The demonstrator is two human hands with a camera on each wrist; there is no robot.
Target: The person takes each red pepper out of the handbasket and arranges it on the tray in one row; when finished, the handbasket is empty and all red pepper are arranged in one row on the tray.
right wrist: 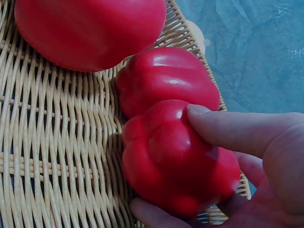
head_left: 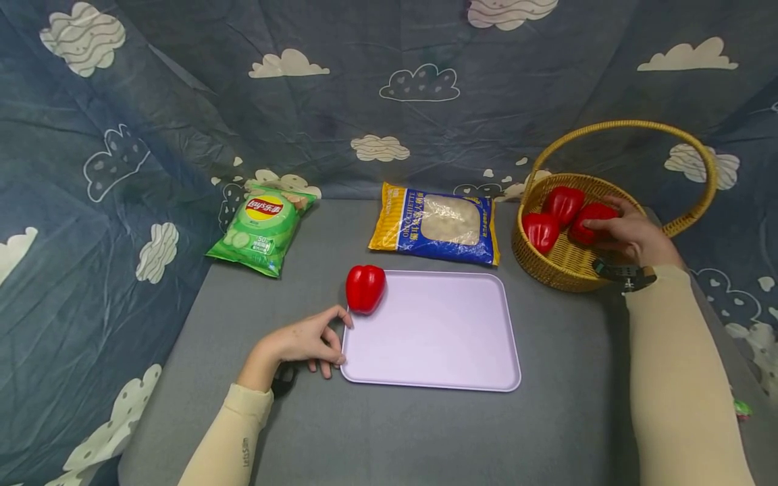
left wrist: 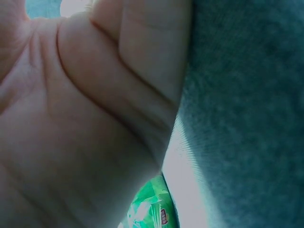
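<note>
My right hand (head_left: 638,236) reaches into a wicker basket (head_left: 562,280) and grips a red bell pepper (right wrist: 178,161), thumb on top and fingers round its side. Two more red bell peppers lie in the basket, one (head_left: 541,231) at the left wall and one (head_left: 564,204) towards the back. My left hand (head_left: 304,337) holds the left rim of a pale lilac tray (head_left: 434,331), its index finger and thumb bent at the edge. Another red bell pepper (head_left: 365,289) rests on the tray's back left corner. The left wrist view shows mostly palm.
Behind the tray lies a blue and yellow pasta bag (head_left: 434,224). A green Lay's chip bag (head_left: 261,229) is at the back left of the grey table (head_left: 425,432). The basket's tall handle (head_left: 632,124) arches above it, and a cloud-patterned cloth (head_left: 340,121) hangs behind.
</note>
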